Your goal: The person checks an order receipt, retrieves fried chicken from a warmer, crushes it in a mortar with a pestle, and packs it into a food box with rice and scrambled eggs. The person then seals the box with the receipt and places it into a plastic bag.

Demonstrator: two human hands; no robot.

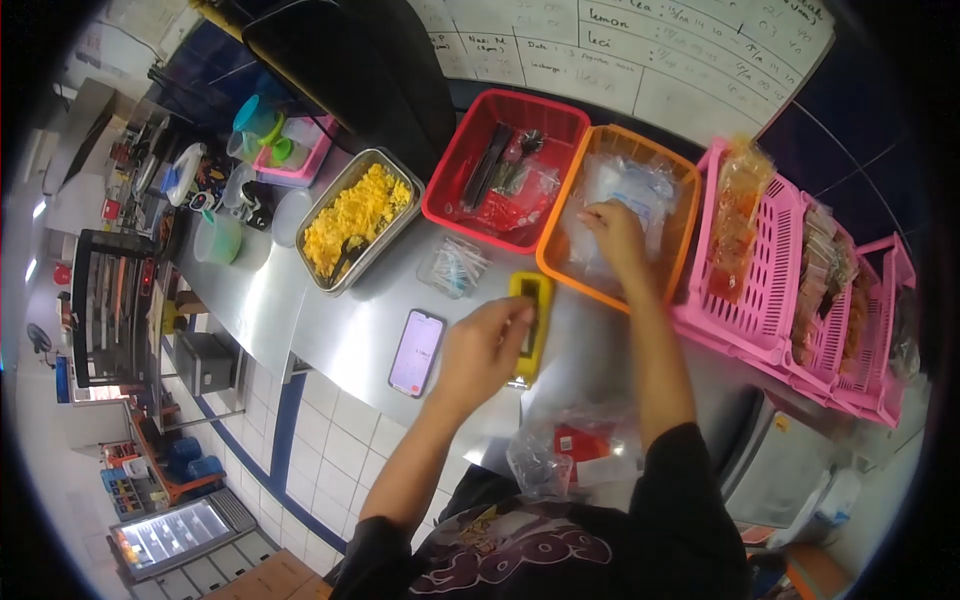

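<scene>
My right hand (pixel 615 232) reaches into the orange basket (pixel 690 205), its fingers pinched together over the clear plastic bags (pixel 640 185). What lies between those fingertips is too small to make out. My left hand (pixel 480 355) hovers by a yellow device (pixel 540 345) with a dark window, partly covering it. The left fingers are curled with thumb and fingertips close together, and I cannot see anything plainly held in them. Left of that hand, a phone (pixel 417 352) with a lit screen lies on the steel counter.
A red basket (pixel 440 205) holds black cutlery and plastic packets. Beside it are a small container of white sticks (pixel 458 268) and a steel pan (pixel 405 225) of yellow food with a spoon. Pink baskets (pixel 770 300) with packets stand right; a plastic bag (pixel 575 450) lies at the front edge.
</scene>
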